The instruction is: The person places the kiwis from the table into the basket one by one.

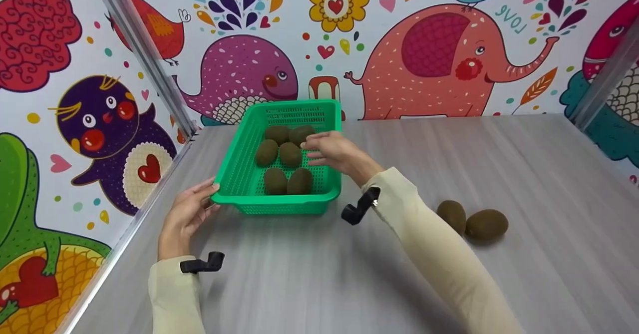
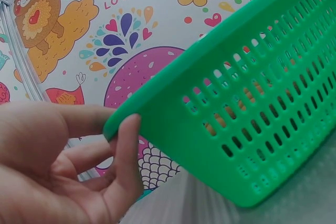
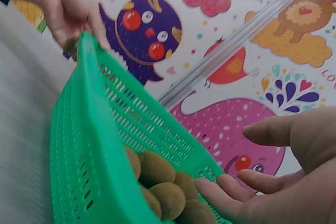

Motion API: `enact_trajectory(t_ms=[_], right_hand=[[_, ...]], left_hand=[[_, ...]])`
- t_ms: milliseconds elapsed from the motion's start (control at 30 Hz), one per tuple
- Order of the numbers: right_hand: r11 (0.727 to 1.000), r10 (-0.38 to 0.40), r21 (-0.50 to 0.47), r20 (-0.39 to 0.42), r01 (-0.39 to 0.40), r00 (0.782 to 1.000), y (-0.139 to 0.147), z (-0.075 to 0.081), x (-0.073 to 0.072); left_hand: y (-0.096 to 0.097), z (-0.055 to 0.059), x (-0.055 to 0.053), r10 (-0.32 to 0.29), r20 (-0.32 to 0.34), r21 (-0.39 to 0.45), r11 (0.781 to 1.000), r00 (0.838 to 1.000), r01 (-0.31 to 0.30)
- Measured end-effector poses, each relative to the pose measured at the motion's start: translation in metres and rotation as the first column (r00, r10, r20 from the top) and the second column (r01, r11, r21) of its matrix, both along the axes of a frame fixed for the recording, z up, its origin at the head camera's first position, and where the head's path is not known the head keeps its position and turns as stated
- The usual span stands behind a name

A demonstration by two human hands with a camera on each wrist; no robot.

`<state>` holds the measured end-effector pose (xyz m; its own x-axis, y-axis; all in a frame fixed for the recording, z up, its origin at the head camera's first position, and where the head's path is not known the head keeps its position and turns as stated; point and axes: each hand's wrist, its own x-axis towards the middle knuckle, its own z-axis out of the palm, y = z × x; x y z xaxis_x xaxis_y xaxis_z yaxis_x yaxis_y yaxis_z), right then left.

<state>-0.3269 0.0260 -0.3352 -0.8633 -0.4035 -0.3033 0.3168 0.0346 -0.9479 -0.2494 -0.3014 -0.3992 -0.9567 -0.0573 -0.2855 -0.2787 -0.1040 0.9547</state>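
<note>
A green plastic basket with slotted walls stands on the table, holding several brown kiwifruit. My left hand pinches the basket's near left corner; in the left wrist view, thumb and fingers grip the rim. My right hand hovers over the basket's right side, fingers apart and slightly bent, palm facing the fruit. Its fingertips are close to the kiwifruit in the right wrist view, with nothing held between them.
Two more kiwifruit lie on the grey wood-grain table, right of the basket and beside my right forearm. A cartoon-printed wall rises behind the basket, another at the left, with metal posts at the corners.
</note>
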Motion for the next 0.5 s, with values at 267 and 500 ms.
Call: enact_trajectory(t_ms=[267,500], right_hand=[[1.000,-0.025,-0.010,-0.092,0.024,0.995,0.028,0.016,0.019],[0.996,-0.083,-0.037,-0.168,0.078,0.982,0.061,0.030,0.037]], left_hand=[[-0.002,-0.001,0.000,-0.021,-0.002,0.002,1.000,1.000,0.021],[-0.003,-0.001,-0.001,-0.031,-0.004,0.007,0.999,1.000,0.031]])
